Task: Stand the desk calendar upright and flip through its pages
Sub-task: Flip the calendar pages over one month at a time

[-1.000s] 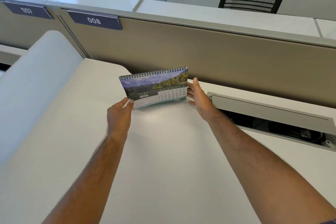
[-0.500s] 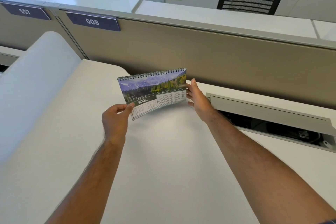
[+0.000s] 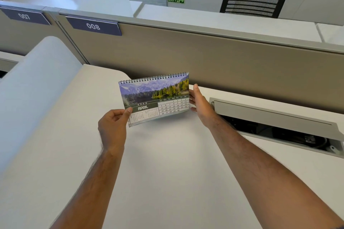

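The spiral-bound desk calendar [image 3: 155,98] stands upright on the white desk [image 3: 167,163] near the partition, showing an April page with a mountain lake photo. My left hand [image 3: 113,128] pinches the lower left corner of that front page between thumb and fingers and holds it lifted away from the stand. My right hand [image 3: 201,107] presses flat against the calendar's right edge, fingers around its side.
A beige partition [image 3: 223,69] with a label 008 [image 3: 93,26] rises right behind the calendar. An open cable tray with a raised lid [image 3: 270,115] lies in the desk to the right. A white curved divider [image 3: 33,83] stands at the left.
My left hand has closed on the April page's lower left corner and pulled it out toward me, lifting the page off the stand. My right hand stays at the right edge.
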Available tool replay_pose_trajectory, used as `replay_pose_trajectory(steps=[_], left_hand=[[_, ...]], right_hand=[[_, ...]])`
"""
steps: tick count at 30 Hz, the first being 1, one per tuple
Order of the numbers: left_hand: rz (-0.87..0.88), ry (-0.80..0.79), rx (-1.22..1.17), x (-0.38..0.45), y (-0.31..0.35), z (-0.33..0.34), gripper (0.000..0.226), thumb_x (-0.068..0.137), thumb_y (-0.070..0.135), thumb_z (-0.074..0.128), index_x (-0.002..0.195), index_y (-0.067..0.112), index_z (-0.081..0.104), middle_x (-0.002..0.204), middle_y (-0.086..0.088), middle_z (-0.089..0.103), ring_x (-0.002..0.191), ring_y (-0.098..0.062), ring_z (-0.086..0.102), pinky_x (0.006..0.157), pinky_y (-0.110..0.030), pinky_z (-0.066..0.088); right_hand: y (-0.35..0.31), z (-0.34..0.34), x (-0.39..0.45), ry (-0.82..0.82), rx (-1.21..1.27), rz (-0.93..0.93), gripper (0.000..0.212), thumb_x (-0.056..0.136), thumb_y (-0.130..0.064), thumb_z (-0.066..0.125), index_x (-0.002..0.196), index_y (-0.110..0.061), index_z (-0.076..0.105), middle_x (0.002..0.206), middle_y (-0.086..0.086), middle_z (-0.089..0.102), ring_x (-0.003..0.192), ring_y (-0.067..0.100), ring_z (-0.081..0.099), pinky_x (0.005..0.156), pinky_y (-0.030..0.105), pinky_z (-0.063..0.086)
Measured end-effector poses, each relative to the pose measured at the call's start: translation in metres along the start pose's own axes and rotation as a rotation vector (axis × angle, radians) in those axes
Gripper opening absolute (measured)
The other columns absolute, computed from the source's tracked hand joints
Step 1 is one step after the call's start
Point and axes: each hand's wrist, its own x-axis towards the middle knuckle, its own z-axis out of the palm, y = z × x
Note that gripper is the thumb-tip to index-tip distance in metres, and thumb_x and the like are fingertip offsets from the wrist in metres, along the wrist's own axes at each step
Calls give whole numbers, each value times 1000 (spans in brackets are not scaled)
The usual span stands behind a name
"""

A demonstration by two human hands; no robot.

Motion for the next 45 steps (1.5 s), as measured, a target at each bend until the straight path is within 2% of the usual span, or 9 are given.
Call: replay_pose_trajectory(steps=[3,9,11,14,18,22,33,40,45], left_hand=[[37,-67,-53,-5,4,0,20,103,33,73,104,14,78,90,6,83,83,-5,76,69,-15,57],[35,-277,-392,0,22,-7,19,112,22,53,106,14,69,103,-3,80,93,-15,74,83,-27,59],[42,-332,-485,4,30,-11,24,111,24,51,114,10,70,109,-6,78,99,-17,74,86,-29,59],[28,-398,-573,9,45,-11,42,114,33,44,135,5,67,127,-12,74,117,-23,70,96,-33,58],[-22,-430,-657,12,69,-8,58,110,58,37,131,11,64,132,-16,75,129,-33,67,106,-43,51],[-15,-433,-613,14,83,-3,74,112,62,15,144,11,58,147,-9,70,137,-32,65,110,-43,52],[-73,-419,-667,18,78,7,63,113,60,29,151,16,53,149,-3,69,135,-27,68,112,-44,53],[4,-215,-477,20,51,10,25,112,34,50,122,17,65,117,-1,74,108,-19,68,90,-34,55],[-146,-142,-172,8,19,17,43,110,28,61,152,25,54,148,1,62,136,-25,59,110,-38,53]], right_hand=[[3,1,2,-4,-5,-17,61,104,-66,17,127,-38,68,126,-14,71,125,11,59,119,50,33],[4,0,0,-67,39,-27,65,108,-59,19,127,-24,70,120,-5,76,111,7,70,95,29,54],[4,-1,-2,-72,34,-44,56,110,-53,19,118,-34,71,111,-17,77,104,-2,70,91,22,50],[4,0,-2,-1,-11,-62,45,111,-50,20,105,-53,65,104,-37,69,108,-9,58,108,38,37],[8,2,2,-34,-21,-29,62,105,-64,14,144,-39,55,143,-12,60,137,13,48,120,56,23],[8,0,0,-66,-22,-34,69,102,-68,11,150,-34,49,151,-5,53,142,18,43,120,57,21],[7,0,2,-53,13,-7,67,103,-67,13,150,-34,48,149,-4,53,143,18,41,123,50,19],[8,1,0,-53,16,-25,65,105,-63,12,151,-30,46,136,-9,56,132,13,45,119,44,22],[9,0,0,-47,9,-27,65,106,-62,12,151,-31,47,135,-10,57,131,13,46,120,44,22]])
